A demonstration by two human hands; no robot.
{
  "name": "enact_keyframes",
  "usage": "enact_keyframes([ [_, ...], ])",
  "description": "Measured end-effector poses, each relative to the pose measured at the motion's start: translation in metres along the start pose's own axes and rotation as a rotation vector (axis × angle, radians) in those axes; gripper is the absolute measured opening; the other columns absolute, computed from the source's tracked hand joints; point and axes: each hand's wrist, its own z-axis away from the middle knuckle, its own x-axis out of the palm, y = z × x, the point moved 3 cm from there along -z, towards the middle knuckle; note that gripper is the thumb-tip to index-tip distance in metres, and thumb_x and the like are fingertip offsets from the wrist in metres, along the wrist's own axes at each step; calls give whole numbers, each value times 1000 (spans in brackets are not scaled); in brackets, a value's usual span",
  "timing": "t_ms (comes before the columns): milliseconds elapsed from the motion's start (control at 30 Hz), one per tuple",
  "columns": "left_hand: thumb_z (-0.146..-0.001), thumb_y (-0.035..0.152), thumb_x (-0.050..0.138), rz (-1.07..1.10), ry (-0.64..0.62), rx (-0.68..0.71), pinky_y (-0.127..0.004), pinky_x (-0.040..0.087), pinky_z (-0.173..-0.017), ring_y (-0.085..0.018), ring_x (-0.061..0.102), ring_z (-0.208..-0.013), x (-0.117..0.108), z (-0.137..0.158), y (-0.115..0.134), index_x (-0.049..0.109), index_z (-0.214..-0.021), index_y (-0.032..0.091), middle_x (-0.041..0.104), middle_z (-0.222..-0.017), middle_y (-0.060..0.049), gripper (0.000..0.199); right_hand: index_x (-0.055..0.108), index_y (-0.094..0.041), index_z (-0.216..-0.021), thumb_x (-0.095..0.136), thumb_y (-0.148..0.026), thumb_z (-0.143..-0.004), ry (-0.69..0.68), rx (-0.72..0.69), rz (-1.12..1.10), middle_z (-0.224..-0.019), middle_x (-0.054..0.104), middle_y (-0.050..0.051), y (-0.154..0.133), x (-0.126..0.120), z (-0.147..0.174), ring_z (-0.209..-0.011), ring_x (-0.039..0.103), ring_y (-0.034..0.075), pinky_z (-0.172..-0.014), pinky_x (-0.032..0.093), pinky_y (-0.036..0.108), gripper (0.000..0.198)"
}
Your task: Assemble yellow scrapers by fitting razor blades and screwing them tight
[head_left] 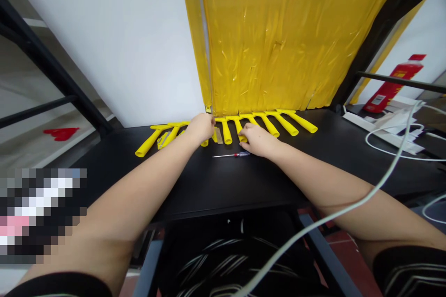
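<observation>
A white cable (334,215) fronts yellow handles (286,124) fanning toward the person (223,255).

Beyond the grip, a white panel (139,32) stands beside a shiny yellow curtain (285,46) catching light. Beneath the grip runs a black table (223,185); leftward, a black frame (52,66); lower, red floor tiles (348,257).

On the black table (226,185), yellow hollow-ended pieces (226,132) lay in a row. The left hand (202,128) curled its fingers at the row, while the right hand (256,140) covered part of one piece, just beside a screwdriver (232,154).
</observation>
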Motion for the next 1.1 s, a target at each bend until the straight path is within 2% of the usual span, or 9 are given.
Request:
enact_keyframes([
  [100, -90, 28, 67, -40, -41, -19, -43, 56, -103, -34, 75, -111, -4, 19, -13, 83, -105, 21, 82, -109, -15, 23, 77, -13, -127, 73, -25, -96, 7, -11, -5, -122, 69, 18, 0, 0, 1, -113, 72, 32, -105, 56, 41, 33],
  [200, -96, 40, 59, -64, -37, -46, -45, 57, -100, -35, 75, -110, -2, 34, -17, 78, -117, 19, 80, -113, -18, 36, 77, -14, -126, 74, -26, -96, 19, -18, -16, -122, 68, 18, 0, 0, 2, -113, 72, 31, -106, 56, 42, 32],
  [333, -97, 54, 54, -123, -71, -77, -52, 58, -94, -44, 73, -114, 5, 40, -13, 67, -134, 16, 76, -121, -26, 55, 77, -14, -125, 73, -27, -96, 29, -17, -23, -122, 68, 17, 0, 0, 3, -113, 72, 30, -107, 55, 41, 32],
  [467, -92, 51, 58, -173, -121, -95, -56, 58, -92, -47, 72, -115, 8, 39, -10, 61, -141, 18, 75, -123, -26, 59, 76, -13, -129, 73, -28, -97, 17, -6, -32, -125, 67, 17, 0, -1, 4, -114, 71, 30, -109, 54, 41, 36],
  [633, -93, 46, 56, -198, -81, -108, -50, 58, -91, -43, 73, -112, -2, 40, -8, 62, -137, 19, 76, -119, -24, 52, 77, -14, -127, 73, -28, -96, 17, -5, -41, -124, 68, 17, 0, -2, 3, -114, 72, 30, -109, 55, 42, 33],
  [733, -96, 44, 52, -189, 19, -130, -47, 57, -88, -39, 74, -104, -17, 42, -10, 64, -133, 19, 77, -111, -22, 46, 77, -13, -127, 73, -29, -97, 11, -10, -45, -124, 67, 17, 1, -1, 3, -115, 71, 31, -110, 55, 42, 34],
  [933, -98, 38, 50, -66, 350, -133, -45, 54, -79, -34, 71, -92, -52, 48, -29, 68, -120, 21, 74, -101, -17, 33, 77, -13, -127, 73, -29, -96, 6, -11, -51, -126, 67, 18, 1, 0, 3, -117, 71, 32, -111, 54, 43, 34],
  [1100, -99, 40, 53, 66, 606, -128, -41, 51, -78, -29, 67, -85, -68, 56, -49, 65, -110, 22, 71, -90, -11, 24, 76, -13, -127, 73, -29, -96, -8, -15, -46, -124, 66, 17, 2, 1, 2, -114, 71, 31, -110, 54, 42, 35],
])
